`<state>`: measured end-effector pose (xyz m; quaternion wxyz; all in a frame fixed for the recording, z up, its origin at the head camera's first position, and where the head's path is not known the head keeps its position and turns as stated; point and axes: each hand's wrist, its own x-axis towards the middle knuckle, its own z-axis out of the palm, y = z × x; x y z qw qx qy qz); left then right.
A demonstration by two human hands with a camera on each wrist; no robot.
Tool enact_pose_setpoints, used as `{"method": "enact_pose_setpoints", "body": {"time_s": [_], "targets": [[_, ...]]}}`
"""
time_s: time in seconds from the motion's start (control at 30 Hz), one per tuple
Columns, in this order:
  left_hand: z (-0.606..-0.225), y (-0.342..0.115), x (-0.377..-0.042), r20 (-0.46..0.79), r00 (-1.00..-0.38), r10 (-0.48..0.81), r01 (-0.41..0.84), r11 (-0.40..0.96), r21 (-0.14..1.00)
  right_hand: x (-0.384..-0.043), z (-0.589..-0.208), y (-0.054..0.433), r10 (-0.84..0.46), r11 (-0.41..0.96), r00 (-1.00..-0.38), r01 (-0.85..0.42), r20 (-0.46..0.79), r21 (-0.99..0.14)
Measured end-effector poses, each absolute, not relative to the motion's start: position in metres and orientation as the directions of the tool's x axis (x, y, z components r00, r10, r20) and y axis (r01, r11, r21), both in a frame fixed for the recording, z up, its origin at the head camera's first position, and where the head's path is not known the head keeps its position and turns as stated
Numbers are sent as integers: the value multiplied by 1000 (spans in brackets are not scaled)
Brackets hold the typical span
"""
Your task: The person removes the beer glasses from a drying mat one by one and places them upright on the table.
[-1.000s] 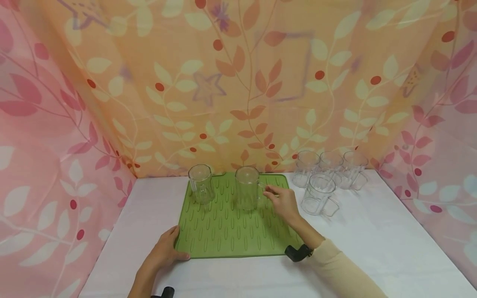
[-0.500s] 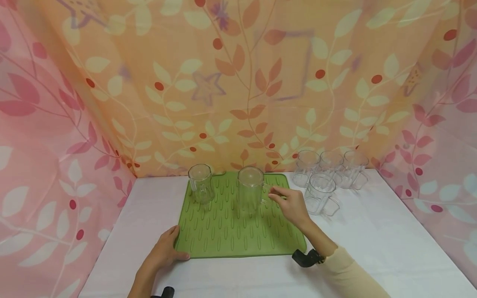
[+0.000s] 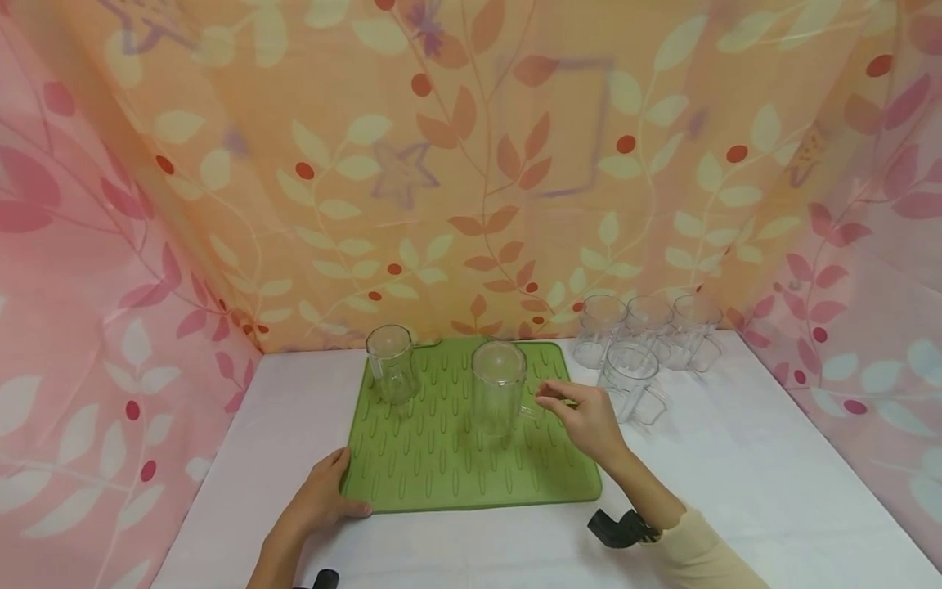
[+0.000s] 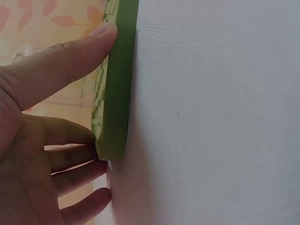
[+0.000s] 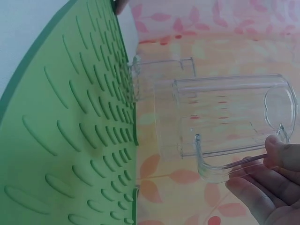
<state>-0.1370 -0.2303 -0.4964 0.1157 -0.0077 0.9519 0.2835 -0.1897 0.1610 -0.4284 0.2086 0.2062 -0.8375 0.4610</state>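
Note:
A clear glass mug [image 3: 498,393] hangs just above the green drying mat [image 3: 441,470], its closed end seemingly facing up. My right hand [image 3: 585,417] pinches its handle between thumb and fingers. In the right wrist view, a gap shows between this mug [image 5: 225,117] and the mat [image 5: 65,136]. My left hand [image 3: 320,495] touches the mat's near left corner, its fingers fairly straight. The left wrist view shows the thumb [image 4: 70,65] on the front edge and fingertips against the left side. A second glass mug [image 3: 392,368] stands at the mat's back left.
Several clear glass mugs stand on the white tablecloth right of the mat, the nearest mug [image 3: 627,380] close behind my right hand. A flowered orange curtain [image 3: 471,204] rises behind the table, with pink cloth [image 3: 66,368] at both sides.
My right hand has brought the mug slightly right and toward me over the mat. My left hand keeps its place at the corner. The head view has shifted a little.

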Motion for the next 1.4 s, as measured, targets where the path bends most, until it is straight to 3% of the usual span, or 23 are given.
{"method": "enact_pose_setpoints", "body": {"time_s": [1.0,1.4], "targets": [[-496,-233,-135,-216,-974,70,-62,832,551,-186,-428,163,-156,467,-862,-495,483,-733],[-495,-234,-136,-226,-972,66,-68,840,538,-186,-427,163,-159,479,-848,-514,505,-711]]}}
